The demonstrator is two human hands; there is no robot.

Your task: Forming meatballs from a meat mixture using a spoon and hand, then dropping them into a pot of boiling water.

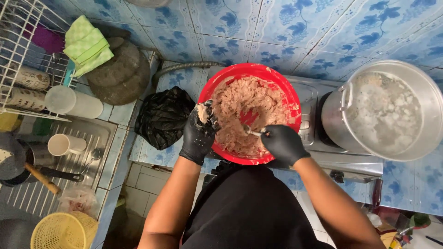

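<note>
Head view looks straight down on two bare forearms reaching forward from a black apron. Left hand [199, 133], in a black glove, is curled at the near left rim of the red bowl [290, 99], fingers pressed together around a lump of pale paste [202, 112] squeezed up above the thumb. Right hand [284, 144], also gloved in black, is closed on the handle of a metal spoon [251, 132] whose tip lies in the mixture. The minced mixture [240, 103] is pinkish, coarse and sticky, filling most of the round plastic bowl, which sits on a steel stove [318, 157] on the tiled worktop [180, 78]. Just right stands a large metal pot [383, 110] of cloudy liquid. Left of the bowl lies a crumpled black plastic bag [164, 117]; beyond it a stone mortar [120, 74] with a green cloth [86, 44]. A steel sink drainer [97, 133] holds a white cup [67, 144].
</note>
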